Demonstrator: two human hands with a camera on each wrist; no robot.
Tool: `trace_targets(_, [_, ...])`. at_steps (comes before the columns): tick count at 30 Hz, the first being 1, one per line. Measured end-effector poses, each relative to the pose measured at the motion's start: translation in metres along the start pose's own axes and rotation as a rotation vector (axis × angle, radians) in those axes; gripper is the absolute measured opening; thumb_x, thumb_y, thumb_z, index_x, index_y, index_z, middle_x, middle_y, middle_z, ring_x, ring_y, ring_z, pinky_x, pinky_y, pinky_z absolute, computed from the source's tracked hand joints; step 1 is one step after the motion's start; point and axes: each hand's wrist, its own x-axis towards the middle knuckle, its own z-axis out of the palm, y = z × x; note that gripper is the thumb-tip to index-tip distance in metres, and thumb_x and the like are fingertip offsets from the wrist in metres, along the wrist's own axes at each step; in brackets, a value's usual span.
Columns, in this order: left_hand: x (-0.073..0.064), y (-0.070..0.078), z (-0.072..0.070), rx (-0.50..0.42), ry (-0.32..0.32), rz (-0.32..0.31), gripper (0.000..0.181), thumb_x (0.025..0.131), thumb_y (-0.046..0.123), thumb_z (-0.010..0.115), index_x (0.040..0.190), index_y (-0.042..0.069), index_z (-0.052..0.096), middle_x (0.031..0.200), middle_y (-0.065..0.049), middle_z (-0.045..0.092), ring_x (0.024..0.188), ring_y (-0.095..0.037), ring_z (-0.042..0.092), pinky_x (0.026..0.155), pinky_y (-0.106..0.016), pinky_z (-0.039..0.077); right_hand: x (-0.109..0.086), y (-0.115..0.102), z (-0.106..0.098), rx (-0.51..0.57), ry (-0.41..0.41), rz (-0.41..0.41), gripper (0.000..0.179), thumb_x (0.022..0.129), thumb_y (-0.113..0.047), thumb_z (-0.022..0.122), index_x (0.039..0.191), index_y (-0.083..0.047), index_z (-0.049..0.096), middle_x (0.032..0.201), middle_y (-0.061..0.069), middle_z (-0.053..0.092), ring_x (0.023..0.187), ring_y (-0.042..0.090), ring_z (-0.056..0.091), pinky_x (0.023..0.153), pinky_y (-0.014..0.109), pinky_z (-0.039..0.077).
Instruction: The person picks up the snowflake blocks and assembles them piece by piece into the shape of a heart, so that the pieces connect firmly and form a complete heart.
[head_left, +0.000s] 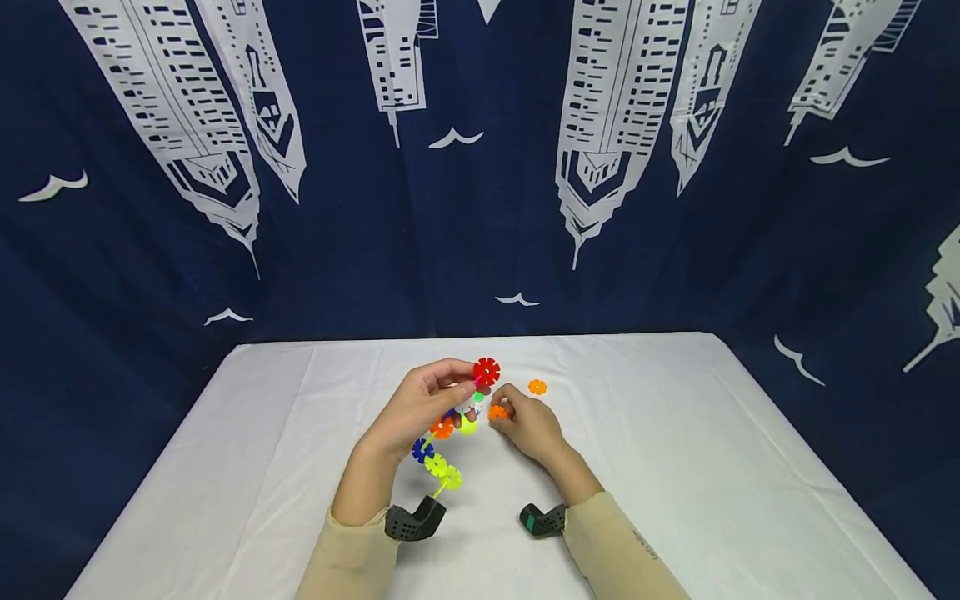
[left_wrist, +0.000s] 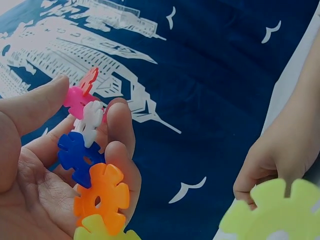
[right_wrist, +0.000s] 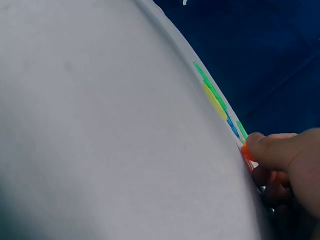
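My left hand [head_left: 408, 412] holds a chain of interlocking plastic snowflake discs above the table. A red disc [head_left: 486, 372] tops it; blue [head_left: 422, 451] and yellow discs [head_left: 451, 477] hang below the palm. In the left wrist view the thumb is beside the pink disc [left_wrist: 77, 101], with the white [left_wrist: 91, 123], blue [left_wrist: 75, 156] and orange discs [left_wrist: 118, 187] across the curled fingers. My right hand [head_left: 531, 427], low at the table to the right, pinches a single orange disc [head_left: 497, 412] between thumb and fingers. Whether that disc touches the cloth, I cannot tell.
Another orange disc [head_left: 537, 387] lies on the white tablecloth [head_left: 675, 467], beyond the right hand. Green [right_wrist: 212, 89] and yellow discs [right_wrist: 215, 101] lie flat near it in the right wrist view. Behind the table hangs a dark blue curtain [head_left: 465, 217] with white buildings.
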Motion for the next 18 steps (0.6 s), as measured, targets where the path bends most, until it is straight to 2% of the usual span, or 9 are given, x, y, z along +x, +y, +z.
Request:
trace_targets(3, [0.0,0.0,0.0,-0.008,0.013,-0.003,0.028,0.099,0.015,0.061,0.126,0.007,0.063,0.119,-0.015,0.067,0.083,-0.015,0.068,0.073,-0.022,0.057,0.001,0.0,-0.004,0.058,-0.026,-0.003,0.021,0.087,-0.021,0.077,0.102,-0.022,0.062,0.065,-0.007,0.05,0.056,0.01,0.045,0.055,0.024,0.034])
trace_targets(9, [0.001,-0.002,0.001,-0.051,-0.014,0.022,0.028,0.101,0.016,0.059,0.126,0.006,0.061,0.118,-0.013,0.068,0.079,-0.016,0.071,0.073,-0.025,0.058,0.001,0.0,-0.023,0.306,-0.066,0.038,0.016,0.091,-0.012,0.072,0.105,-0.016,0.064,0.06,-0.002,0.05,0.052,0.011,0.047,0.051,0.021,0.039])
trace_targets(14, [0.002,-0.002,0.002,-0.086,-0.011,0.035,0.03,0.101,0.016,0.058,0.13,0.008,0.059,0.115,-0.009,0.07,0.08,-0.018,0.071,0.076,-0.027,0.059,0.001,-0.007,-0.052,0.482,-0.01,0.06,0.017,0.094,-0.01,0.067,0.111,-0.011,0.062,0.067,0.003,0.054,0.055,0.013,0.049,0.052,0.021,0.041])
trace_targets(18, [0.002,-0.002,0.003,-0.097,-0.015,0.027,0.033,0.101,0.017,0.059,0.134,0.014,0.058,0.112,-0.008,0.069,0.08,-0.018,0.072,0.075,-0.026,0.06,-0.001,-0.016,-0.076,0.599,0.055,0.024,0.019,0.097,-0.011,0.065,0.115,-0.007,0.06,0.074,0.012,0.059,0.059,0.014,0.053,0.056,0.021,0.047])
